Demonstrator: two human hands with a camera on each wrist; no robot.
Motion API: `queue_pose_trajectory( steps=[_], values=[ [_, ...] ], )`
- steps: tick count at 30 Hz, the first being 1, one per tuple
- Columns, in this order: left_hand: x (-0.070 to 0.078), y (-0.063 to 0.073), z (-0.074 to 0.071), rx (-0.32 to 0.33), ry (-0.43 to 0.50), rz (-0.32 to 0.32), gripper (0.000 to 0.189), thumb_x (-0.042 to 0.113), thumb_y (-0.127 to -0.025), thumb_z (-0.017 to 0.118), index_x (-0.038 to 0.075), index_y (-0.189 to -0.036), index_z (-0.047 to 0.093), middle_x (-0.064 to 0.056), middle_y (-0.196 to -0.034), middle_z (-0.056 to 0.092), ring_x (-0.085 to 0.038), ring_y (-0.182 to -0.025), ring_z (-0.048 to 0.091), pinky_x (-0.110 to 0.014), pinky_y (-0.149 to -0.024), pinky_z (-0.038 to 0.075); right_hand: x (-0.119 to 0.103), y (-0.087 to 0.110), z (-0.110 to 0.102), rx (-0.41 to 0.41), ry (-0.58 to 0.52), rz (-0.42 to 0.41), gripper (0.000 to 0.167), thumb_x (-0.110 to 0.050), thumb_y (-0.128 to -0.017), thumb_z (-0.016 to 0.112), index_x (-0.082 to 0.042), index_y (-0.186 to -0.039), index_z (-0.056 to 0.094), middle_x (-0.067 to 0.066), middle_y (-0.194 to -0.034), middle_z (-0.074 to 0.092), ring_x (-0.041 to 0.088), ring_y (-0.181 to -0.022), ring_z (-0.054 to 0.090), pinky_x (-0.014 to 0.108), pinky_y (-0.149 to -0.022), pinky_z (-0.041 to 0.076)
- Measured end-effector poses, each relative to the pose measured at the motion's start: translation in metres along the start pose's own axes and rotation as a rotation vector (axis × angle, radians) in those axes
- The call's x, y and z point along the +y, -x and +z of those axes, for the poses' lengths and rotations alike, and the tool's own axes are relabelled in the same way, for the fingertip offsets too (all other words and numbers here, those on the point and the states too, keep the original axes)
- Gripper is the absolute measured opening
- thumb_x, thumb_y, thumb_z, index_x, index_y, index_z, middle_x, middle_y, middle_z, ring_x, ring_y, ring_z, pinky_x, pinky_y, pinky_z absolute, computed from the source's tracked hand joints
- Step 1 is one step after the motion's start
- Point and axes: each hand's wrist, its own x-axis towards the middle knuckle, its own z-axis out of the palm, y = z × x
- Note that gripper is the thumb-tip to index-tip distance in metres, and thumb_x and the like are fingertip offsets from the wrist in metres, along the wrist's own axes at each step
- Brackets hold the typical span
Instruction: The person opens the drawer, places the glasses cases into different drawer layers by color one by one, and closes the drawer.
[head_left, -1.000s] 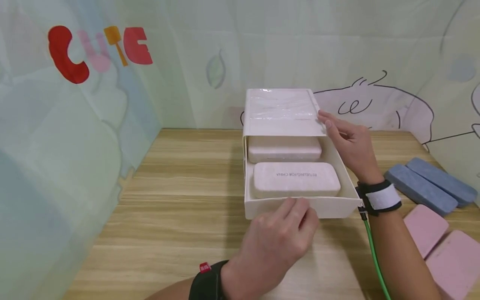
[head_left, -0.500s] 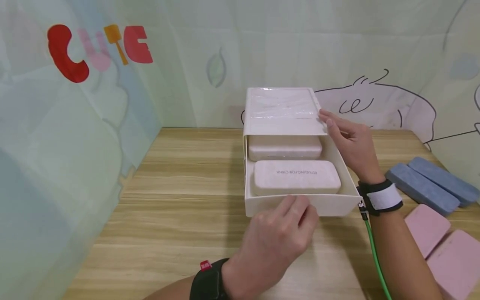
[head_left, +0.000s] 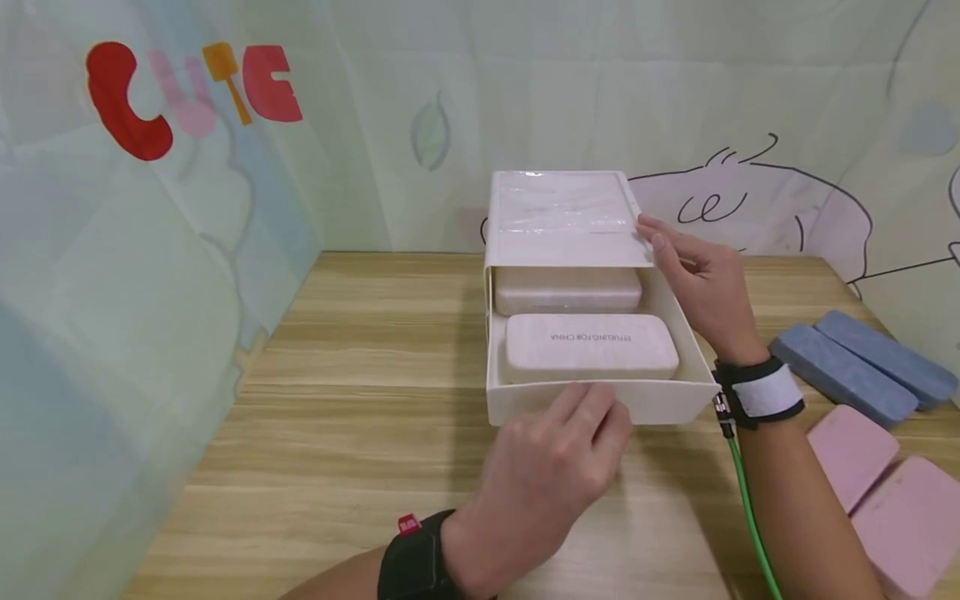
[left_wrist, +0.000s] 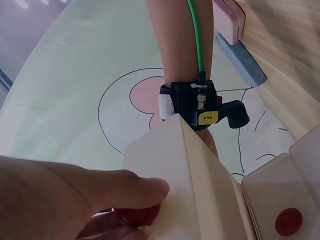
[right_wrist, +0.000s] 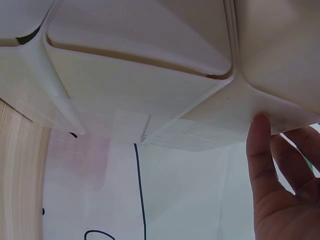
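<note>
A white drawer cabinet (head_left: 562,247) stands on the table with one white drawer (head_left: 671,402) pulled out towards me. Two pale rounded blocks lie inside; the front block (head_left: 591,346) bears printed lettering, while the rear block (head_left: 567,290) is partly under the cabinet top. My left hand (head_left: 543,487) is at the drawer front, its thumb and fingers pinching a red knob (left_wrist: 136,215) that is hidden in the head view. My right hand (head_left: 705,287) rests against the cabinet's right side, with the thumb and fingers (right_wrist: 261,155) fairly straight on the casing.
Another drawer front with a red knob (left_wrist: 289,221) shows in the left wrist view. Right of the cabinet lie blue blocks (head_left: 847,373) and pink blocks (head_left: 909,525). A green cable (head_left: 746,492) runs from the right wristband. A printed cloth (head_left: 375,150) hangs behind the table.
The drawer has slid slightly back into the cabinet, and my left hand has moved forward with it. My right hand stays on the cabinet side. The head view has tilted a little.
</note>
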Motion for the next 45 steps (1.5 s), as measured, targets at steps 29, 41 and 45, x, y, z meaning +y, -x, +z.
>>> queue_pose_trajectory(
  steps=[29, 41, 45],
  values=[
    [-0.008, -0.003, 0.007, -0.048, 0.061, -0.037, 0.015, 0.001, -0.094, 0.059, 0.010, -0.097, 0.070, 0.002, -0.091, 0.058, -0.008, -0.076, 0.056, -0.018, -0.050, 0.046, 0.000, -0.002, 0.000, -0.006, 0.020, 0.007, 0.032, -0.040, -0.103, 0.057, -0.029, -0.129, 0.070, -0.007, -0.140, 0.063, 0.018, -0.128, 0.064, 0.006, -0.082, 0.050],
    [-0.011, -0.002, 0.011, -0.065, 0.092, -0.051, 0.016, -0.001, -0.095, 0.059, 0.009, -0.100, 0.071, 0.001, -0.093, 0.061, -0.008, -0.078, 0.059, -0.018, -0.049, 0.046, -0.001, -0.001, 0.000, -0.010, 0.022, 0.015, 0.032, -0.042, -0.103, 0.057, -0.029, -0.129, 0.070, -0.008, -0.141, 0.063, 0.017, -0.130, 0.063, 0.006, -0.085, 0.049],
    [-0.013, -0.003, 0.011, -0.098, 0.138, -0.079, 0.015, 0.000, -0.095, 0.062, 0.009, -0.102, 0.072, 0.000, -0.096, 0.062, -0.010, -0.081, 0.060, -0.019, -0.051, 0.049, 0.000, -0.002, 0.000, -0.010, 0.023, 0.013, 0.032, -0.042, -0.103, 0.057, -0.029, -0.129, 0.070, -0.008, -0.141, 0.063, 0.016, -0.130, 0.062, 0.007, -0.088, 0.048]
  ],
)
